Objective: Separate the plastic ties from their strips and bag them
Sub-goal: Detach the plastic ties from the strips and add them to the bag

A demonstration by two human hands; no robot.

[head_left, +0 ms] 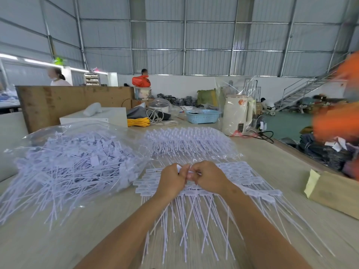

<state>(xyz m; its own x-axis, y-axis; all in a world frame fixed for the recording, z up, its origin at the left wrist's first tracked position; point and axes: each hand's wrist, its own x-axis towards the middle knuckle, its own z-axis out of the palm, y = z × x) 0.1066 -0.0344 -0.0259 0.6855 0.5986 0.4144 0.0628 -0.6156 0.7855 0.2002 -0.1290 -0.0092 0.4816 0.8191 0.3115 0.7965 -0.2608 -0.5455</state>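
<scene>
Fingers of the left hand (pixel 172 178) and right hand (pixel 206 176) are curled together, pinching one white tie head (pixel 181 167) at the centre of the worktop (pixel 68 239). Beneath them lies a strip of ties (pixel 242 183), tails fanned toward 6 o'clock. One clear bag (pixel 77 152), full of loose ties, sits at 9 o'clock; a further stack of strips (pixel 190 142) at 12. A sharp twist could likely tear the tail or drag neighbouring strips askew. Ties themselves are too many to count.
</scene>
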